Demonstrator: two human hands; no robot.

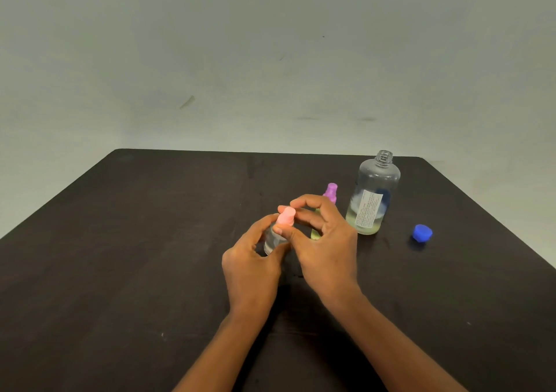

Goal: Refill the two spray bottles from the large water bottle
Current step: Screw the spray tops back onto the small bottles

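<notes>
Dark wood-grain table (135, 241), scuffed pale grey-green wall (270, 60) behind. Mid-table, left hand (252, 268) grasps the small clear pink-topped spray bottle (272, 241); right hand (325, 250) pinches its top. Just behind stands the purple-topped spray bottle of yellowish liquid (331, 191), then the large clear uncapped water bottle (373, 193), upright. Round blue cap (422, 233) lies apart, right.
</notes>
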